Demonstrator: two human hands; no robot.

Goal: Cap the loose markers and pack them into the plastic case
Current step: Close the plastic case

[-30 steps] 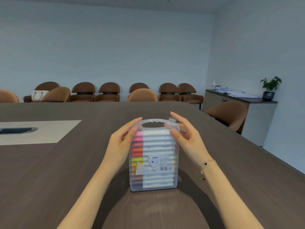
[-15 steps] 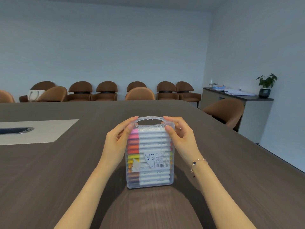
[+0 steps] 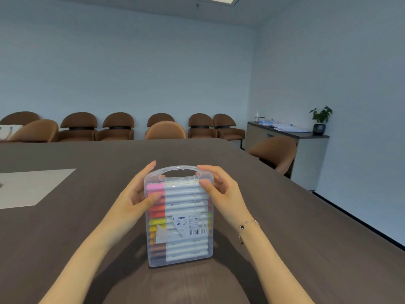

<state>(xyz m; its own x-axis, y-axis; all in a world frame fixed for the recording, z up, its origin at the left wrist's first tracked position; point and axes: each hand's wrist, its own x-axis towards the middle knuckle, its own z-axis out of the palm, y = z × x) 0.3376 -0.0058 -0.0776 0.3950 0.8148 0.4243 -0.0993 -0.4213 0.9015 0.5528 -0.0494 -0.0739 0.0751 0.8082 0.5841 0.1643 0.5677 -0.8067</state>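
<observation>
- big dark wood-grain conference table (image 3: 285,216), with a pale rectangular panel (image 3: 32,187) set into it on the left
- row of brown padded chairs (image 3: 118,127) lined up along the far wall
- another brown chair (image 3: 274,150) pulled up at the table's right side
- sideboard (image 3: 306,150) in the right corner with papers (image 3: 287,128) lying on top and a small potted plant (image 3: 321,119) at its end
</observation>
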